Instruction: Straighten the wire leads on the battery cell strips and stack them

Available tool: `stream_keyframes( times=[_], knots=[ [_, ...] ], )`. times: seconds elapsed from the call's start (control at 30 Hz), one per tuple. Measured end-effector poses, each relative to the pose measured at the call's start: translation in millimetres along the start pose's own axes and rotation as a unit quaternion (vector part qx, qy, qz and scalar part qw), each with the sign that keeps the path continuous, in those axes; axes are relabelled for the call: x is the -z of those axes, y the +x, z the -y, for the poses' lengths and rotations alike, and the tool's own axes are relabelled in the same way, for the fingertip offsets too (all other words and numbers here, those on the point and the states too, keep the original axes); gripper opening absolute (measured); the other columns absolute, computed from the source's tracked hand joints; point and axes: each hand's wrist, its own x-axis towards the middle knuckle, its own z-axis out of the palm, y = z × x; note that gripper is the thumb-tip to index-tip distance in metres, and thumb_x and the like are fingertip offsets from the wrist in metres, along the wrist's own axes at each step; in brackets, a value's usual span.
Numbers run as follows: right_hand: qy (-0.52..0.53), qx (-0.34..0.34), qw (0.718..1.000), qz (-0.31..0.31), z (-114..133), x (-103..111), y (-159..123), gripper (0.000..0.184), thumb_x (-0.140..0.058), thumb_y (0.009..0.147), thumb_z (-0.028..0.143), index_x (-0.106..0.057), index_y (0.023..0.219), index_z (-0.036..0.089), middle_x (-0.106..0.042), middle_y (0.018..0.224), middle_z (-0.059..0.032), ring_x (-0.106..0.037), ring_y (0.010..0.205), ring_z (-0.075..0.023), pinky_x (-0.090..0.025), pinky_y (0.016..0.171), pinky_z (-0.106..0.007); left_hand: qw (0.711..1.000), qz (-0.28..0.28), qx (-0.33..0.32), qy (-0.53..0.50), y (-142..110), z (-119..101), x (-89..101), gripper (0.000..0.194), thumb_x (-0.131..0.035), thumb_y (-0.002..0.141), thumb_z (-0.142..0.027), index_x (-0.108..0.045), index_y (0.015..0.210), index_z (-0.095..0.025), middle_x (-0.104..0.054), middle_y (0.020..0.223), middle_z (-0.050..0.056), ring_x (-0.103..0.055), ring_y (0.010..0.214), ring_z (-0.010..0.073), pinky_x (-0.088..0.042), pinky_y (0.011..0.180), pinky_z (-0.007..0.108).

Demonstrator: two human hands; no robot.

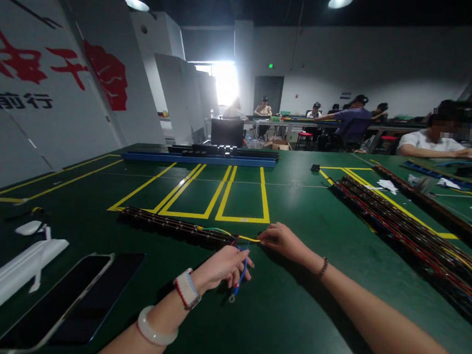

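Observation:
A long black wire harness lies across the green table, with green, yellow and blue wires coming out of its right end. My left hand is closed in a pinch on a blue wire that ends in a small ring terminal. My right hand rests on the table just right of the harness end, its fingers pinched on a yellow wire.
Two phones and white plastic parts lie at the near left. A large bundle of harnesses runs along the right. Blue and black rails sit at the table's far edge. Other people sit at tables behind and at the right.

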Motion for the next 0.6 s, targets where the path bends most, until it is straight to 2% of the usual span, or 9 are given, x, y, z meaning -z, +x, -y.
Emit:
stream_keyframes(
  times=[0.07,0.17,0.23,0.3,0.37,0.47,0.5,0.53,0.6],
  knots=[
    [0.005,0.005,1.0,-0.013,-2.1,-3.2,2.6,0.021,-0.057,0.087,0.034,-0.07,0.096,0.021,-0.065,0.091,-0.0046,-0.054,0.085,-0.0143,-0.039,0.079,-0.027,0.998,-0.002,-0.007,0.066,-1.9,-3.2,4.9,0.045,-0.04,0.09,-0.047,-0.058,0.092,-0.005,-0.064,0.069,0.008,-0.039,0.035,0.0042,-0.023,0.037,0.018],
    [-0.003,0.009,0.999,-0.039,-4.3,-7.1,4.4,0.02,-0.057,0.087,0.034,-0.071,0.095,0.021,-0.066,0.091,-0.0046,-0.054,0.085,-0.0141,-0.039,0.077,-0.025,0.978,-0.044,-0.033,0.199,-5.0,-8.4,9.5,0.045,-0.041,0.088,-0.047,-0.064,0.082,-0.008,-0.061,0.058,0.005,-0.042,0.039,0.0057,-0.029,0.044,0.019],
    [-0.024,0.013,0.998,-0.053,-5.6,-8.3,4.3,0.02,-0.056,0.087,0.034,-0.071,0.094,0.023,-0.065,0.089,-0.0046,-0.053,0.083,-0.0142,-0.038,0.076,-0.025,0.948,-0.083,-0.051,0.304,-6.7,-10.4,10.7,0.046,-0.041,0.088,-0.047,-0.065,0.074,-0.011,-0.058,0.052,0.003,-0.049,0.045,0.0085,-0.035,0.052,0.02],
    [-0.055,0.016,0.997,-0.057,-6.5,-8.3,4.5,0.019,-0.055,0.088,0.033,-0.071,0.093,0.024,-0.065,0.088,-0.0045,-0.052,0.081,-0.0142,-0.036,0.075,-0.026,0.914,-0.103,-0.073,0.386,-7.6,-10.7,11.1,0.046,-0.039,0.088,-0.047,-0.064,0.068,-0.013,-0.057,0.052,0.003,-0.052,0.049,0.0102,-0.035,0.056,0.022],
    [-0.093,0.013,0.994,-0.059,-7.1,-7.8,5.3,0.02,-0.053,0.089,0.033,-0.071,0.092,0.025,-0.065,0.086,-0.0047,-0.051,0.079,-0.0144,-0.034,0.074,-0.027,0.874,-0.117,-0.111,0.458,-7.6,-9.6,10.9,0.045,-0.038,0.089,-0.044,-0.062,0.065,-0.014,-0.059,0.056,0.003,-0.053,0.052,0.0113,-0.031,0.056,0.023],
    [-0.133,0.001,0.989,-0.061,-7.9,-8.0,6.3,0.02,-0.052,0.09,0.033,-0.071,0.092,0.026,-0.064,0.087,-0.0052,-0.049,0.079,-0.0152,-0.032,0.074,-0.029,0.797,-0.153,-0.172,0.558,-6.1,-6.7,10.1,0.042,-0.038,0.09,-0.04,-0.06,0.064,-0.015,-0.06,0.062,0.005,-0.053,0.056,0.0139,-0.024,0.055,0.025],
    [-0.136,-0.001,0.989,-0.057,-8.2,-8.3,6.3,0.02,-0.052,0.09,0.033,-0.071,0.093,0.026,-0.064,0.088,-0.0049,-0.049,0.079,-0.0154,-0.031,0.074,-0.029,0.781,-0.162,-0.186,0.574,-5.4,-5.7,9.6,0.042,-0.037,0.09,-0.04,-0.06,0.065,-0.015,-0.059,0.062,0.005,-0.053,0.056,0.0141,-0.022,0.055,0.025],
    [-0.135,-0.002,0.99,-0.049,-8.3,-8.5,6.1,0.019,-0.052,0.09,0.032,-0.07,0.093,0.026,-0.064,0.088,-0.0045,-0.049,0.08,-0.0154,-0.031,0.075,-0.03,0.775,-0.166,-0.197,0.577,-4.7,-4.8,9.1,0.043,-0.035,0.091,-0.04,-0.06,0.066,-0.016,-0.059,0.061,0.004,-0.052,0.055,0.0137,-0.021,0.055,0.025],
    [-0.121,-0.004,0.992,-0.031,-7.2,-7.5,5.9,0.018,-0.053,0.089,0.032,-0.07,0.093,0.025,-0.064,0.088,-0.0041,-0.05,0.081,-0.0155,-0.032,0.078,-0.031,0.783,-0.168,-0.217,0.559,-3.4,-3.3,8.0,0.046,-0.032,0.093,-0.042,-0.059,0.067,-0.016,-0.057,0.06,0.003,-0.05,0.054,0.0121,-0.02,0.054,0.025]
  ],
)
